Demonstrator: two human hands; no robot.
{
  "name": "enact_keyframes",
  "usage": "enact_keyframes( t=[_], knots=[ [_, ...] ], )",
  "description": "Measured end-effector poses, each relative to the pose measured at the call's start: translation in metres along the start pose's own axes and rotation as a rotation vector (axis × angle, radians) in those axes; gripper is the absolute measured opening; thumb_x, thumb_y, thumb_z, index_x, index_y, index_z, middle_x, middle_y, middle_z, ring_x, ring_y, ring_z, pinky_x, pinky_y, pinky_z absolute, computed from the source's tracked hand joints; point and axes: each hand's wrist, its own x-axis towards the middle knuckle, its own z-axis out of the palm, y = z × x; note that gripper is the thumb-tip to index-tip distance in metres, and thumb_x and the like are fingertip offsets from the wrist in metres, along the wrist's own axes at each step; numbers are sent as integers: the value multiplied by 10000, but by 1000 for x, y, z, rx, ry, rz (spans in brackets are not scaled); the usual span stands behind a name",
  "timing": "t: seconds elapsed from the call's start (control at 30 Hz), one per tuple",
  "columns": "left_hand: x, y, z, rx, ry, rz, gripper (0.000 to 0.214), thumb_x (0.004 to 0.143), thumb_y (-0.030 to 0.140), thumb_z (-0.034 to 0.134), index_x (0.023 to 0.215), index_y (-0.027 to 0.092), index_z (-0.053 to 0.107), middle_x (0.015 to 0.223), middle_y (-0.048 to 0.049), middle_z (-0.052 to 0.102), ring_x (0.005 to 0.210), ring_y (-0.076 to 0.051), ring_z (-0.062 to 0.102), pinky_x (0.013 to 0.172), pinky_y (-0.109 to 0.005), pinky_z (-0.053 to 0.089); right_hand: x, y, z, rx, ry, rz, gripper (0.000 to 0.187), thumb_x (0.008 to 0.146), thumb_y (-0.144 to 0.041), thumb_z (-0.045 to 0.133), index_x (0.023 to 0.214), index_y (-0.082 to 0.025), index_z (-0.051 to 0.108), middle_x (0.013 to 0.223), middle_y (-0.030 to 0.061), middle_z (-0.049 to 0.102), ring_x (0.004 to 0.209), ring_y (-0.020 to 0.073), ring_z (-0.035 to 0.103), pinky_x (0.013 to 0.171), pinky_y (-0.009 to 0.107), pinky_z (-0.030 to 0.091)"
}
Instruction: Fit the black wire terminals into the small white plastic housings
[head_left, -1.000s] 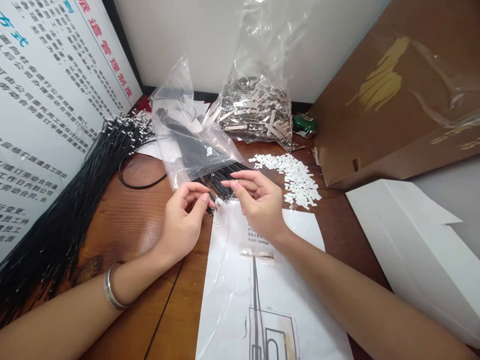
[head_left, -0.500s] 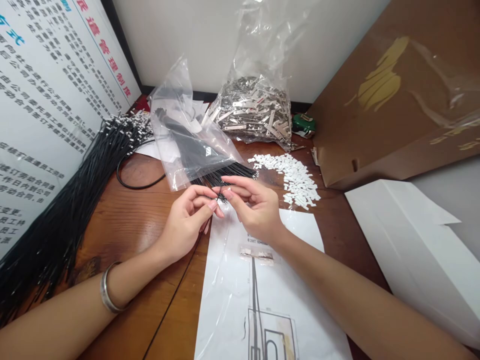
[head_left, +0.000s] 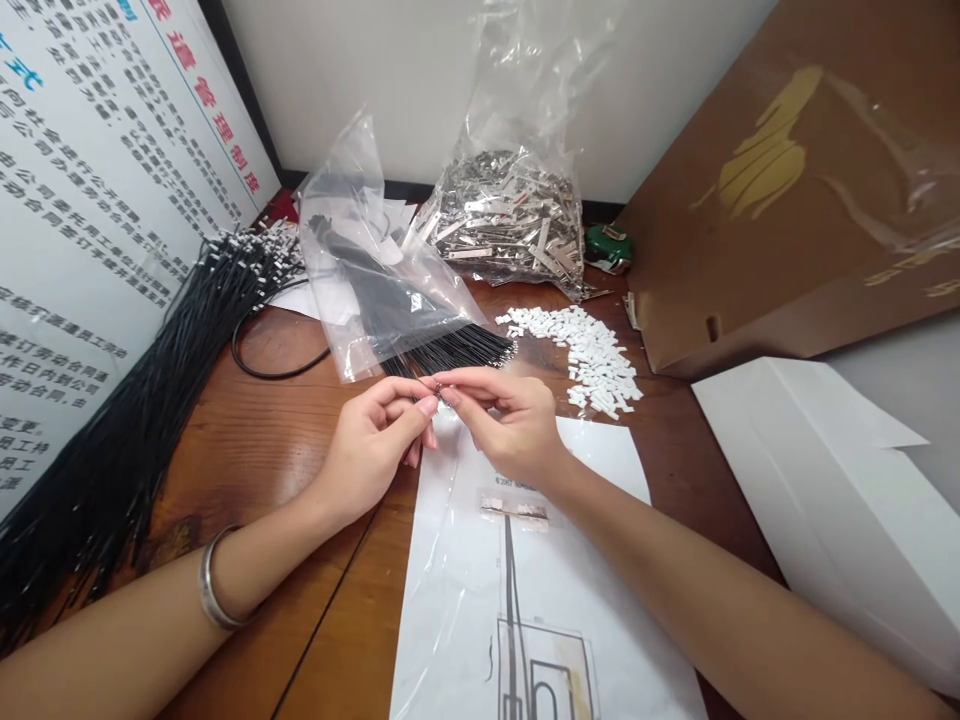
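Note:
My left hand [head_left: 375, 430] is closed, thumb and forefinger pinching a thin black cord [head_left: 330, 600] close to its end. The rest of the cord runs down from under the hand toward the lower left. My right hand [head_left: 510, 415] is also closed, its thumb and fingertips meeting the left ones at the cord end. Fingers mostly cover that end, so its small details are hidden. Below the hands lies a printed drawing sheet [head_left: 450, 620] under clear plastic. Just beyond them is a bundle of black cords [head_left: 457, 348] partly inside a clear plastic bag [head_left: 345, 330].
Small white pieces [head_left: 600, 365] are heaped right of the hands. Behind stand a bag of metal clips [head_left: 510, 215] and a green tape measure [head_left: 609, 248]. A large cord bundle [head_left: 172, 380] lies left, against a printed board [head_left: 90, 200]. A brown box [head_left: 750, 250] stands right.
My right fingers have lowered and closed in on the cord end, hiding the short dark piece that showed between the hands. The trailing cord has shifted slightly left.

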Motion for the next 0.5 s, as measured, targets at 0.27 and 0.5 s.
enact_keyframes(
  t=[0.27, 0.5],
  knots=[
    [-1, 2, 0, 17, 23, -16, 209, 822, 335, 658, 843, 133, 608, 570, 20, 627, 448, -69, 499, 464, -185, 402, -1, -1, 1, 60, -12, 60, 165, 861, -209, 638, 991, -201, 738, 925, 57, 785, 722, 166, 741, 527, 247, 588],
    [-1, 3, 1, -2, 22, -5, 204, 806, 327, 663, 821, 132, 602, 651, -2, 663, 474, -71, 522, 488, -198, 434, 0, -2, 0, 207, -60, 154, 135, 854, -225, 643, 951, -181, 727, 886, 66, 778, 699, 160, 729, 510, 237, 586]
  ],
)
